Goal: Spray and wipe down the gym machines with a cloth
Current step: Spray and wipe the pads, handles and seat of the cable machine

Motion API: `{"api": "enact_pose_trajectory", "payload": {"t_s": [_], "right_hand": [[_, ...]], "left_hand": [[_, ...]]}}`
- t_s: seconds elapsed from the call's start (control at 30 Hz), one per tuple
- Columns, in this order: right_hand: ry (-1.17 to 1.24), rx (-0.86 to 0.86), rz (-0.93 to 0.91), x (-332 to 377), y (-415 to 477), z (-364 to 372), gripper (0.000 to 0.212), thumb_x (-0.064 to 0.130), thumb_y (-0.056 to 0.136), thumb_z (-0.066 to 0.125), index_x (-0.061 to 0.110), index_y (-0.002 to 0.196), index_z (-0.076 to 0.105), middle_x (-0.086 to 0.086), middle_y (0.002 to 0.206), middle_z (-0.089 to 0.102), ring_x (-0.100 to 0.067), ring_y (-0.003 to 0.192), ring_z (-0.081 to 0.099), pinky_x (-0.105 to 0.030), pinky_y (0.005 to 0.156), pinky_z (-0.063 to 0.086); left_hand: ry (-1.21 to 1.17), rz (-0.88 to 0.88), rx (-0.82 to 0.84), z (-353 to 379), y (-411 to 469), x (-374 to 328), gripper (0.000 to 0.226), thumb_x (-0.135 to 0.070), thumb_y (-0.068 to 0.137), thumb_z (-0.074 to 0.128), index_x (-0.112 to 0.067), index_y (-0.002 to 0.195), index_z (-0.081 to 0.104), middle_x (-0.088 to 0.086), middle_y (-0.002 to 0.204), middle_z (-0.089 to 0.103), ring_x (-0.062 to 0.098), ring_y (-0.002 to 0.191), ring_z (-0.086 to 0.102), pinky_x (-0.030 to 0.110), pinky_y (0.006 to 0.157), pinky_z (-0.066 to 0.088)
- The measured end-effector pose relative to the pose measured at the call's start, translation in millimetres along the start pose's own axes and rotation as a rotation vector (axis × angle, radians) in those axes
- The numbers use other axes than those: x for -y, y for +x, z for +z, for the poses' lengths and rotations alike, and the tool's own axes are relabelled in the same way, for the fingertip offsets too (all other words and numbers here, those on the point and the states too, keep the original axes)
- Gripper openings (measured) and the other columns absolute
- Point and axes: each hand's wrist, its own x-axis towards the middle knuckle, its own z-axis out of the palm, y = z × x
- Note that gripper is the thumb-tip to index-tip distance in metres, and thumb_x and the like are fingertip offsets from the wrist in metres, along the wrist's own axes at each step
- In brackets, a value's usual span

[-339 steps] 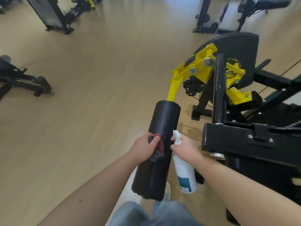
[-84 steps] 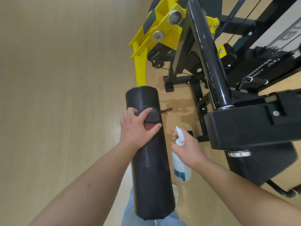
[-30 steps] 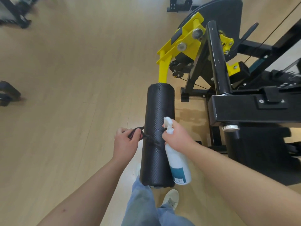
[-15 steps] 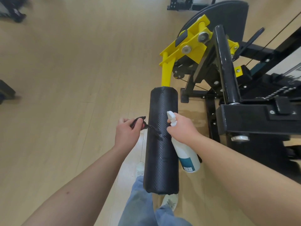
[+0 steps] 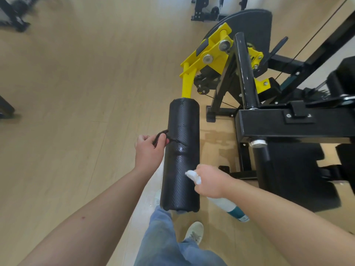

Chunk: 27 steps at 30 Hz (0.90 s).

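Both grips are busy: my left hand (image 5: 148,150) pinches the dark cloth (image 5: 162,135) at the black roller pad's (image 5: 182,121) side, my right hand (image 5: 210,182) clenches the spray bottle (image 5: 229,207) aimed at it, so I judge wiping comes next.

1. The floor (image 5: 76,93) was pale wood-look planking, with a glossy, wet-looking patch (image 5: 217,139) near the gym machine (image 5: 288,123).
2. The gym machine stood on it on a black foot plate (image 5: 211,114).
3. A pale shoe (image 5: 195,232) was planted near the bottom edge.
4. Other black equipment bases (image 5: 13,18) stood well apart, top left and top centre.
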Motion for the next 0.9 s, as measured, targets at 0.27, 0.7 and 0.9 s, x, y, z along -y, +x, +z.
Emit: {"api": "enact_pose_trajectory", "payload": {"t_s": [0.27,0.7,0.9], "right_hand": [[-0.060,0.051,-0.006,-13.9,-27.3,25.7,0.026,0.029,0.090,0.064,0.016,0.112,0.057,-0.002,0.106,0.060,-0.025,0.095,0.062,-0.040,0.086,0.056],[0.174,-0.116,0.078,-49.4,-15.4,28.1,0.006,0.025,0.092,0.064,0.025,0.092,0.058,0.003,0.090,0.058,-0.015,0.080,0.062,-0.027,0.071,0.053],[0.092,-0.080,0.008,-45.7,-8.4,24.8,0.023,0.024,0.091,0.062,0.032,0.076,0.046,0.002,0.092,0.054,-0.020,0.085,0.060,-0.035,0.077,0.054]], "left_hand": [[0.037,0.059,0.004,7.9,-39.2,9.5,0.036,-0.057,0.099,0.041,-0.037,0.082,0.066,-0.005,0.106,0.043,0.024,0.114,0.047,0.048,0.103,0.047],[0.405,0.360,0.267,38.8,-138.6,90.1,0.024,-0.044,0.096,0.057,-0.029,0.115,0.062,-0.001,0.132,0.029,0.022,0.129,0.030,0.041,0.107,0.045],[0.436,0.331,0.344,50.9,-135.5,98.4,0.023,-0.034,0.098,0.064,-0.028,0.118,0.056,-0.003,0.159,0.001,0.038,0.152,0.019,0.043,0.118,0.039]]}}
